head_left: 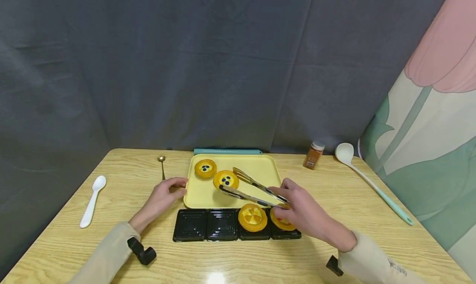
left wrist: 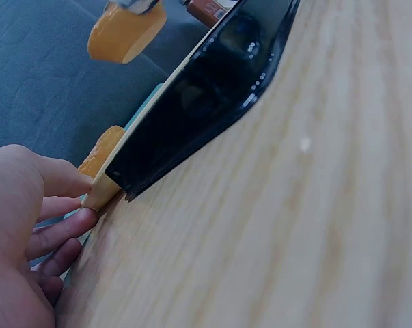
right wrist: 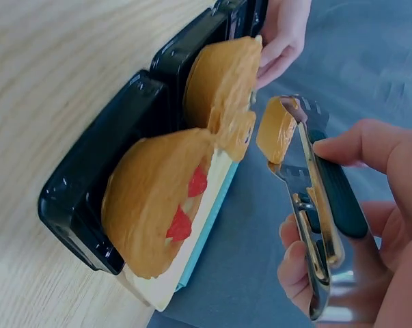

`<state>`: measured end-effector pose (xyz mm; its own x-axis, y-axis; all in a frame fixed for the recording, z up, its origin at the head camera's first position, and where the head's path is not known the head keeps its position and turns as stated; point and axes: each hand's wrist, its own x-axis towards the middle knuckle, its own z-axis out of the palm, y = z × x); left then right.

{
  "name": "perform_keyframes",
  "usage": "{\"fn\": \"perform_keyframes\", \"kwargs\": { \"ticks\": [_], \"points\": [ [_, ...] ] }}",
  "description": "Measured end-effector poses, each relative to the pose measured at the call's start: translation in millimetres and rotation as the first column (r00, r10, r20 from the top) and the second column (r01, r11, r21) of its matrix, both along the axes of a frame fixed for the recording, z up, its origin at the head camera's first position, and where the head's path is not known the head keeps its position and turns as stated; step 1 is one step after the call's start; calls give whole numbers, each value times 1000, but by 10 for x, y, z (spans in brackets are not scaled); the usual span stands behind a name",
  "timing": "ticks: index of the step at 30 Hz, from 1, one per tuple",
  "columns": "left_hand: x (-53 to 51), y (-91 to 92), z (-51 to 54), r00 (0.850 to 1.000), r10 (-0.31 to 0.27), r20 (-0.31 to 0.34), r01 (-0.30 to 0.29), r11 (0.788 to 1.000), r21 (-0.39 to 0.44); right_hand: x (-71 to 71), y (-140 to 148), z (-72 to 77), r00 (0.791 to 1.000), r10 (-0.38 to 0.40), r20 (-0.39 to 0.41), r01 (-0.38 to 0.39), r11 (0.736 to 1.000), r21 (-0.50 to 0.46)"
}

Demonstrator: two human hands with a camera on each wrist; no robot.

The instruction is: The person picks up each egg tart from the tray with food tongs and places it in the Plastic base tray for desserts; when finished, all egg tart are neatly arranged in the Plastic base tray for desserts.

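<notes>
My left hand (head_left: 161, 198) (left wrist: 18, 225) has its thumb and fingertips at the left rim of the yellow tray (head_left: 260, 164), pinching it. Metal tongs (head_left: 256, 184) (right wrist: 313, 198) are in my right hand (head_left: 306, 211) (right wrist: 397, 181), held between thumb and fingers. Between the tong tips is a blueberry tart (head_left: 227, 178) (left wrist: 127, 34) (right wrist: 277, 130), raised above the tray. Another blueberry tart (head_left: 205, 168) lies at the tray's back left. In front of the tray, a black four-part container (head_left: 222, 225) holds a yellow-topped tart (head_left: 253, 218) and, at the right end, a red-topped tart (right wrist: 158, 205), partly behind my hand in the head view.
A white spoon (head_left: 92, 201) lies far left, and a small gold spoon (head_left: 162, 164) beyond my left hand. Behind the tray is a teal strip (head_left: 227, 151). An orange-brown jar (head_left: 313, 156) and a long white-and-green ladle (head_left: 366, 178) are at the right. A dark curtain hangs behind.
</notes>
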<state>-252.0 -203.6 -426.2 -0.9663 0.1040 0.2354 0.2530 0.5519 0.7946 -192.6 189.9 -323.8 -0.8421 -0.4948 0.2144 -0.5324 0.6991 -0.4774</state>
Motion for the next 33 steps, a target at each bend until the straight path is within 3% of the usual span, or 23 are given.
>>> {"fn": "perform_keyframes", "kwargs": {
  "ticks": [16,24,33],
  "points": [
    [-10,5,1,1000,2,4,-2,1000,-11,297,27,7,996,91,-4,-90,995,44],
    [-23,4,-12,1000,7,13,-7,1000,-15,365,38,-10,994,107,33,-109,992,66],
    [-20,1,-12,1000,8,22,-7,1000,-7,384,46,-67,990,143,0,-142,987,74]
  ]
}}
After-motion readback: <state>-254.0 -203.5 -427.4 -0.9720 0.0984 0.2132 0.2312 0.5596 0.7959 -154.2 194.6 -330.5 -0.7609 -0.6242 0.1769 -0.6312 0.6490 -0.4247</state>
